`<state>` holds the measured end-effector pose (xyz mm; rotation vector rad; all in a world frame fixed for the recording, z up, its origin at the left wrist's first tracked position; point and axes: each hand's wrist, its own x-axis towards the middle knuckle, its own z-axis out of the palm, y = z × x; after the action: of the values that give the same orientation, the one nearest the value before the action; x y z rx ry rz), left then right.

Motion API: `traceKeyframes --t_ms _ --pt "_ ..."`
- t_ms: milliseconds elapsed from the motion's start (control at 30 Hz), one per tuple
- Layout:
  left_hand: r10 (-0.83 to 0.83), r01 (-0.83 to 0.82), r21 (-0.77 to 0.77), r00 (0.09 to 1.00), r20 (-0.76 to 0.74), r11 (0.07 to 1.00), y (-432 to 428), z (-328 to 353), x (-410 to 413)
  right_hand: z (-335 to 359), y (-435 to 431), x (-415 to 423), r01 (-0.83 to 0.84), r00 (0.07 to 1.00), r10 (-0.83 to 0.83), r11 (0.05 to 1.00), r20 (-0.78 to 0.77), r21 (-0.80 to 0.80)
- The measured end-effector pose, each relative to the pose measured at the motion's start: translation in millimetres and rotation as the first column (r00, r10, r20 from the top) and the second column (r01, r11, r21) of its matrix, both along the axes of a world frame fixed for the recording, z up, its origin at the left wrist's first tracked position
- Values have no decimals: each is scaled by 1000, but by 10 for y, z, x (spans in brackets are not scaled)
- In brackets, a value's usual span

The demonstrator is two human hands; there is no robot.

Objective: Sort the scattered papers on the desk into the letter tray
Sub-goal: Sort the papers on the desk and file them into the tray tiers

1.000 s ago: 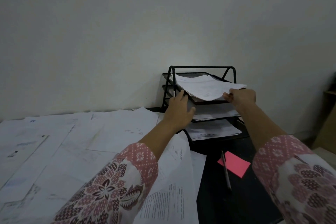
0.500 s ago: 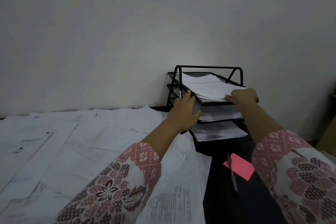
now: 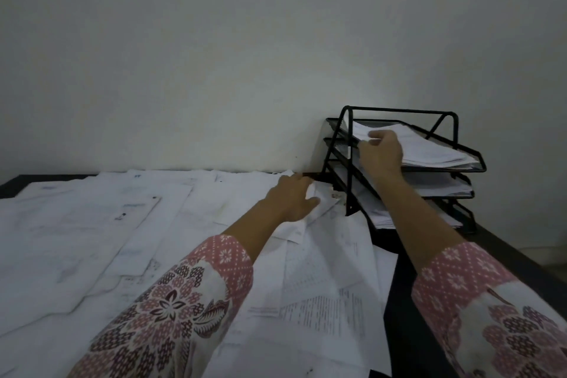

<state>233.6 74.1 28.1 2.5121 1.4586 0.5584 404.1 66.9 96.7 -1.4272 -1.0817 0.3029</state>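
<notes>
- Worktop (image 3: 402,341): dark, running to a pale wall.
- Scattered papers (image 3: 122,239): white sheets overlapping across the left and middle of the worktop.
- Letter tray (image 3: 347,181): black wire, three tiers, at the far right against the wall, paper in every tier.
- Top stack (image 3: 429,150): lies in the uppermost tier.
- Right hand (image 3: 382,152): fingers curled on the top stack's left edge.
- Left hand (image 3: 291,201): pinches a loose sheet (image 3: 325,209) just beside the tray.
</notes>
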Motion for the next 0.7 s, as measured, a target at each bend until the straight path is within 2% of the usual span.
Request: traceKeyframes --t_ms 167,333,433,533,700 --pt "173 -181 -117 982 -76 977 -103 -256 -728 -452 -28 -630 -167 981 181 972 71 -163" --pt "308 -317 -167 948 -78 934 -256 -461 -1298 -958 11 -954 -181 948 270 893 171 -412" --pt "354 -360 -145 933 -66 922 -289 -624 -1540 -1184 57 -1038 -51 930 242 831 277 -554" --pt "382 -381 -69 924 8 922 -286 -768 -1694 -1304 76 -1092 102 914 170 782 368 -615" --pt "389 -390 27 920 49 920 -288 -993 -1803 -1330 177 -1150 160 891 185 728 415 -667"
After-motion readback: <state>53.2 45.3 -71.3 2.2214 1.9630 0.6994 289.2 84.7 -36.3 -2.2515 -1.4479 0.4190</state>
